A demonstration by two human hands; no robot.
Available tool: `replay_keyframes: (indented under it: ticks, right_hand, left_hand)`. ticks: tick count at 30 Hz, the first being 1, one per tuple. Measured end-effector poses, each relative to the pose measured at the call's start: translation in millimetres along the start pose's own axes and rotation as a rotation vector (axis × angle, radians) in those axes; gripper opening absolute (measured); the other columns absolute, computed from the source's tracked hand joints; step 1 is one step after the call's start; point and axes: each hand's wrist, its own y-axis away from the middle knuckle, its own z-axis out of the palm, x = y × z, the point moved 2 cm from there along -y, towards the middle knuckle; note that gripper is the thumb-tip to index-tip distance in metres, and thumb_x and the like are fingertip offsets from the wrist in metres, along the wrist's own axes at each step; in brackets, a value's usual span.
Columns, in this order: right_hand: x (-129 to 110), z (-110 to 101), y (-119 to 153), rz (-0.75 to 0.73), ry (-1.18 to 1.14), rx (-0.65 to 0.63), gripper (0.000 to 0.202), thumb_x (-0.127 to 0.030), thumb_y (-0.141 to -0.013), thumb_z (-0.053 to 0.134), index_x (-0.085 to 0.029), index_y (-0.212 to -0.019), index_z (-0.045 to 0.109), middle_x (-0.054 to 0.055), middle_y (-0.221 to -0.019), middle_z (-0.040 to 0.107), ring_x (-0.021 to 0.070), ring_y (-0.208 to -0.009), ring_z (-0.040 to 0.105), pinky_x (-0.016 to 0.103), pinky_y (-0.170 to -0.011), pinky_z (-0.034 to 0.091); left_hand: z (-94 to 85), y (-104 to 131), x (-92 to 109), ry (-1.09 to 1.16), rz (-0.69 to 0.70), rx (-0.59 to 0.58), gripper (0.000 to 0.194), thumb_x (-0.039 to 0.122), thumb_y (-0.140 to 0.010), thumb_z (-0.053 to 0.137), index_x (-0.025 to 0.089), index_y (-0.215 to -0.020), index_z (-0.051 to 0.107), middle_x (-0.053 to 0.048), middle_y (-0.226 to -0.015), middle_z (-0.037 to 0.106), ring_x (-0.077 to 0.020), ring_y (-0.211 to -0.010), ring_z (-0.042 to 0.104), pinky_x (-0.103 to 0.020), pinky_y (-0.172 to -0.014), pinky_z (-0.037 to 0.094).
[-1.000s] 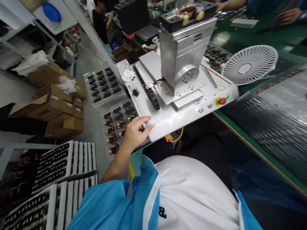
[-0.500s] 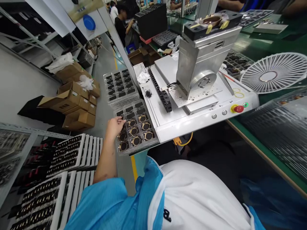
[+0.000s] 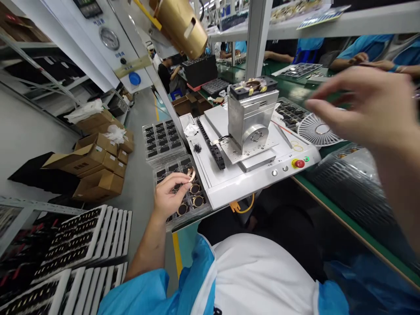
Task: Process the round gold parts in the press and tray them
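My left hand (image 3: 171,192) pinches a gold ring-shaped part (image 3: 192,174) between thumb and fingertips, lifted over a clear plastic tray (image 3: 207,204). Round black pieces with gold rims, such as this gold-rimmed piece (image 3: 198,201), sit in the tray's compartments; my hand hides some of them. On the right, my right hand (image 3: 364,105) is raised in the air, slightly blurred, its thumb and fingers curved with a gap between them and nothing visible in it. The metal fixture (image 3: 251,118) stands between my hands, with a black holder (image 3: 252,86) on top.
The white machine base (image 3: 236,190) carries a red emergency button (image 3: 298,163). A gold cylinder (image 3: 183,30) hangs above. A white fan (image 3: 320,129) and stacked clear trays (image 3: 348,183) lie right. Cardboard boxes (image 3: 98,153) stand on the floor left. Other people sit across the bench.
My left hand has come up and right from the tray with the gold ring-shaped part. My right hand has entered from the right. The view has tilted up.
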Motion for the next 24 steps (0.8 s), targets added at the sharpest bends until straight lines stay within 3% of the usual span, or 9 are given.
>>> replay_keyframes:
  ticks: [3,7,10,13,15,18,21,24]
  right_hand:
    - [-18,26,-48,-0.115,-0.018,-0.12,0.015,-0.021,-0.085,0.083,-0.017,-0.099,0.079,0.012,-0.109,0.073,0.0182,-0.091,0.068,0.032,-0.08,0.056]
    - [-34,57,-104,-0.127,0.001,-0.357,0.026,-0.012,-0.083,0.081,-0.009,-0.108,0.078,0.012,-0.116,0.074,0.0206,-0.107,0.066,0.035,-0.099,0.051]
    - [-33,63,-124,-0.084,-0.011,-0.53,0.025,-0.012,-0.084,0.078,-0.003,-0.108,0.076,0.008,-0.104,0.076,0.0132,-0.094,0.067,0.033,-0.099,0.049]
    - [-28,63,-128,-0.093,-0.113,-0.611,0.032,-0.013,-0.083,0.078,-0.002,-0.112,0.074,0.005,-0.103,0.077,0.0083,-0.091,0.067,0.03,-0.099,0.048]
    - [-25,63,-125,-0.114,-0.209,-0.543,0.031,-0.012,-0.082,0.079,-0.004,-0.112,0.073,0.006,-0.104,0.077,0.0092,-0.096,0.068,0.03,-0.103,0.047]
    - [-19,61,-114,-0.089,-0.383,-0.293,0.025,-0.009,-0.083,0.08,-0.01,-0.106,0.071,0.007,-0.103,0.077,0.0131,-0.097,0.071,0.031,-0.1,0.053]
    - [-13,57,-92,-0.002,-0.55,-0.078,0.029,-0.012,-0.08,0.084,-0.017,-0.102,0.066,0.008,-0.106,0.076,0.0186,-0.101,0.073,0.033,-0.097,0.058]
    - [-4,49,-62,0.08,-0.649,0.02,0.031,-0.023,-0.079,0.086,-0.021,-0.099,0.062,0.008,-0.107,0.076,0.0226,-0.107,0.073,0.037,-0.098,0.06]
  left_hand:
    - [-4.8,5,7,0.034,0.0,0.003,0.01,0.031,-0.091,0.074,0.022,-0.086,0.075,-0.011,-0.118,0.076,-0.025,-0.103,0.077,-0.043,-0.094,0.066]
    - [-18.8,15,4,0.058,-0.03,0.03,0.01,0.03,-0.092,0.072,0.022,-0.086,0.073,-0.012,-0.13,0.074,-0.0288,-0.116,0.075,-0.05,-0.101,0.064]
    - [-27.1,13,4,0.057,-0.011,0.058,0.008,0.028,-0.092,0.072,0.023,-0.085,0.073,-0.011,-0.126,0.077,-0.029,-0.115,0.076,-0.049,-0.099,0.065]
    - [-25.9,-8,13,0.077,0.061,0.08,0.005,0.025,-0.091,0.073,0.022,-0.087,0.074,-0.01,-0.123,0.079,-0.0281,-0.111,0.077,-0.047,-0.097,0.066]
    - [-17.6,-32,25,0.093,0.145,0.089,0.001,0.022,-0.089,0.075,0.022,-0.09,0.075,-0.01,-0.122,0.079,-0.0274,-0.11,0.078,-0.046,-0.097,0.066]
    - [6.2,-82,47,0.074,0.265,0.079,0.0,0.022,-0.088,0.075,0.022,-0.088,0.075,-0.008,-0.12,0.08,-0.0259,-0.109,0.078,-0.045,-0.099,0.064]
    - [40.3,-142,68,0.022,0.327,0.083,0.008,0.025,-0.09,0.072,0.021,-0.084,0.074,-0.007,-0.114,0.082,-0.0246,-0.109,0.077,-0.043,-0.101,0.061]
    - [80.0,-203,82,-0.015,0.369,0.028,0.01,0.022,-0.089,0.069,0.019,-0.079,0.073,-0.004,-0.097,0.082,-0.0227,-0.101,0.077,-0.037,-0.092,0.061]
